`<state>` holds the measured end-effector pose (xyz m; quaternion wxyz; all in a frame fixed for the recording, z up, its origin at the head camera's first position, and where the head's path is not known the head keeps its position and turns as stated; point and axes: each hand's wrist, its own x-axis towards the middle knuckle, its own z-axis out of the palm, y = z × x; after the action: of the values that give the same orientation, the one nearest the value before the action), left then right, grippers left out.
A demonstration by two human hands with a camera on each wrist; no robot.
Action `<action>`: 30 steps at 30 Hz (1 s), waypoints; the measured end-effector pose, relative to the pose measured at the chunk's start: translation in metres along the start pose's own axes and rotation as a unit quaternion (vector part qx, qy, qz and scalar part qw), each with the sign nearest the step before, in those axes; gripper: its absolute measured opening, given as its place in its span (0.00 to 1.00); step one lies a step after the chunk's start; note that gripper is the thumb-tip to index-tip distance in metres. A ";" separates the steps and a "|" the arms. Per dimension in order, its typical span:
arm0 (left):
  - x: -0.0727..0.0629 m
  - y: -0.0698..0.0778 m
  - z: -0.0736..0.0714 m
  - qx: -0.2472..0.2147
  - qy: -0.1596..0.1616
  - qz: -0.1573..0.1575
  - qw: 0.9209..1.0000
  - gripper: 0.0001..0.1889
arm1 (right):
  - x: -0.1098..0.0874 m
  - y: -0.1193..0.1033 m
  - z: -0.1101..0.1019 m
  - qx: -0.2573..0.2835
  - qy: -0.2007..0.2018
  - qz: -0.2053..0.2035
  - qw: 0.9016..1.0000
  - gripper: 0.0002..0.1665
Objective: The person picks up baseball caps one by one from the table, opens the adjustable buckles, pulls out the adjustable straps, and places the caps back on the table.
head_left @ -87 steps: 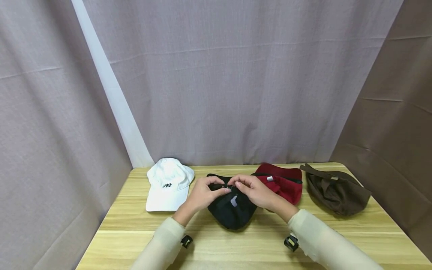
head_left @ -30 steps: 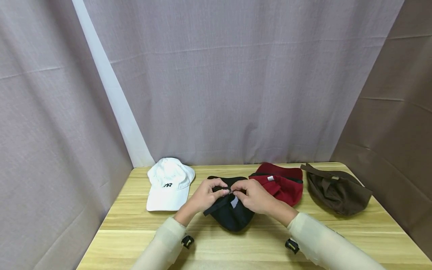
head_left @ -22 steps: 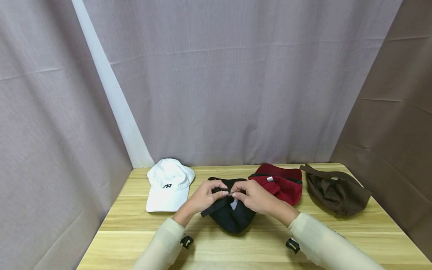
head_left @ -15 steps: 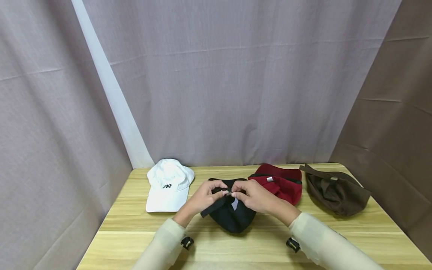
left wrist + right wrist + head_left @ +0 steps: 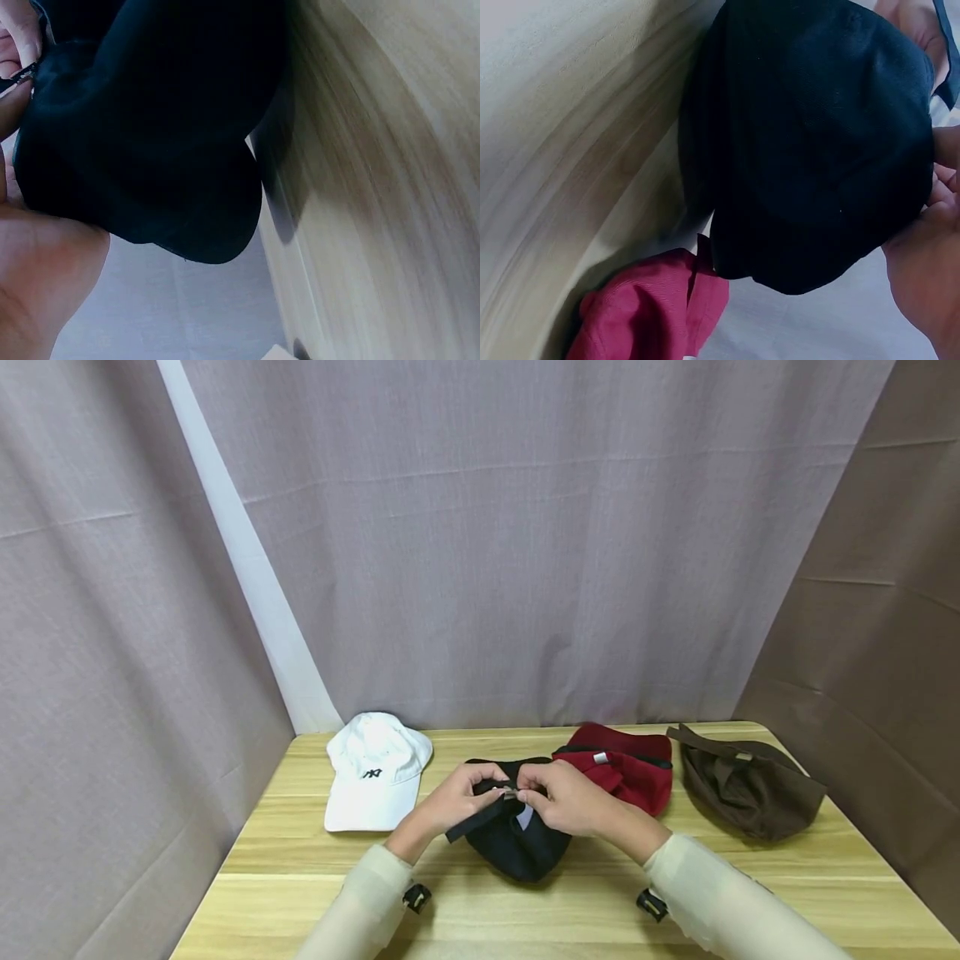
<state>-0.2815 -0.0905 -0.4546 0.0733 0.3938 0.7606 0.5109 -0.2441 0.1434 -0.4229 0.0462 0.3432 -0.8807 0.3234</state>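
Note:
A black cap [image 5: 521, 856] lies crown down at mid-table, its back strap [image 5: 474, 824] turned toward my fingers. My left hand [image 5: 450, 800] pinches the strap beside a small metal buckle [image 5: 511, 793], and the strap's loose end juts out to the lower left below that hand. From the other side my right hand [image 5: 570, 797] pinches the cap's edge by the buckle, thumb and fingertips together. A pale label [image 5: 525, 817] shows inside the cap. In both wrist views the dark crown [image 5: 150, 142] fills much of the picture and hides most fingertips.
On the wooden table [image 5: 315, 893], a white cap [image 5: 378, 768] sits to the left. A red cap [image 5: 637, 777] lies close behind my right hand, and a brown cap [image 5: 750, 789] is farther right. Grey curtain [image 5: 480, 568] hangs behind.
Since the earliest frame, the strap's loose end has come out to the lower left. Both hands have come slightly nearer, and lately the fingertips have parted a little, showing more of the buckle.

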 end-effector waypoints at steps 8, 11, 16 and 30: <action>0.001 0.000 0.002 -0.022 -0.024 0.023 0.999 0.05 | -0.001 -0.005 -0.002 0.027 -0.034 -0.001 0.999 0.11; 0.001 0.000 0.003 -0.030 -0.029 0.024 0.999 0.05 | -0.002 -0.005 -0.003 0.048 -0.043 0.000 0.998 0.11; 0.001 0.001 0.003 -0.042 -0.023 0.014 0.999 0.05 | -0.002 -0.003 -0.003 0.070 -0.045 0.002 0.996 0.11; -0.001 0.001 0.001 -0.049 -0.014 -0.010 0.999 0.07 | 0.000 0.001 0.002 0.069 -0.027 0.012 0.997 0.12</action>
<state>-0.2799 -0.0903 -0.4547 0.1087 0.3892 0.7373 0.5414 -0.2443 0.1427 -0.4251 -0.0057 0.3432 -0.8612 0.3749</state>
